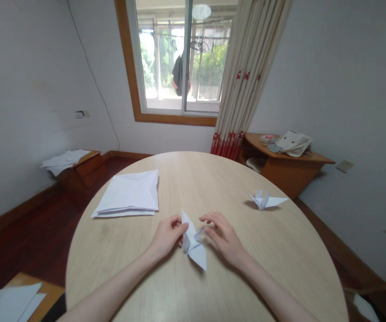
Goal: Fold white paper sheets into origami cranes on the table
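A partly folded white paper figure [193, 243] lies on the round wooden table [280, 250] in front of me. My left hand [168, 235] is closed, pinching the figure's upper left point. My right hand [221, 235] has its fingers curled and pinches the paper's right side. A finished white paper crane [265, 200] stands on the table farther to the right, apart from both hands. A stack of white paper sheets [129, 194] lies on the table to the far left.
A low wooden cabinet [85, 167] with paper on it stands by the left wall. A corner desk [287, 165] with a bag and small things sits below the curtain. More white paper [6, 302] lies on a surface at the bottom left.
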The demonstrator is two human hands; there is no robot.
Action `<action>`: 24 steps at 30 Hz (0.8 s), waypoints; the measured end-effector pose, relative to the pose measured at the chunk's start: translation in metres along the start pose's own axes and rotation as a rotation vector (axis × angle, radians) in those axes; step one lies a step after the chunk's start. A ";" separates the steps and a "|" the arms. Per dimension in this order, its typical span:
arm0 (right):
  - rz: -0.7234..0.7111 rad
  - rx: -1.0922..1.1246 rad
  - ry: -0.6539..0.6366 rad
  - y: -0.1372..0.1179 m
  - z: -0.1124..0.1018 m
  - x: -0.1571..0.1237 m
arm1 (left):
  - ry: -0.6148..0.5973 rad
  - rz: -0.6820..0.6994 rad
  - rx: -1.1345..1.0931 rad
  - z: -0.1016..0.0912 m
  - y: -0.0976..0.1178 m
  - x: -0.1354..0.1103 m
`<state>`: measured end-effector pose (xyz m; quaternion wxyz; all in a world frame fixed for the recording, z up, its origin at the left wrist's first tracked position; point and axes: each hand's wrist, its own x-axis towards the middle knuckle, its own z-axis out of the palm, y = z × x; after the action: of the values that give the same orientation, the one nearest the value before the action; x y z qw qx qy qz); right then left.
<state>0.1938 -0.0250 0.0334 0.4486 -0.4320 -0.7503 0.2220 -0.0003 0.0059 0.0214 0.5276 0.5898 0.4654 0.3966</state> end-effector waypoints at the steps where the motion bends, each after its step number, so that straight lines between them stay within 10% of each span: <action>1: 0.038 0.023 0.037 0.000 0.000 0.000 | 0.038 0.017 -0.010 -0.001 0.000 0.001; 5: 0.227 0.156 0.064 0.001 0.002 -0.001 | 0.169 0.081 -0.014 -0.005 0.000 0.003; 15: 0.550 0.495 -0.411 -0.009 0.005 -0.001 | 0.275 0.138 0.043 -0.006 0.009 -0.001; 24: 0.639 0.514 -0.199 -0.001 -0.002 0.007 | 0.221 0.094 -0.205 -0.008 -0.001 0.008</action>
<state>0.1932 -0.0203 0.0386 0.3757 -0.4936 -0.5383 0.5705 -0.0066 0.0154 0.0208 0.5115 0.5066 0.4497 0.5287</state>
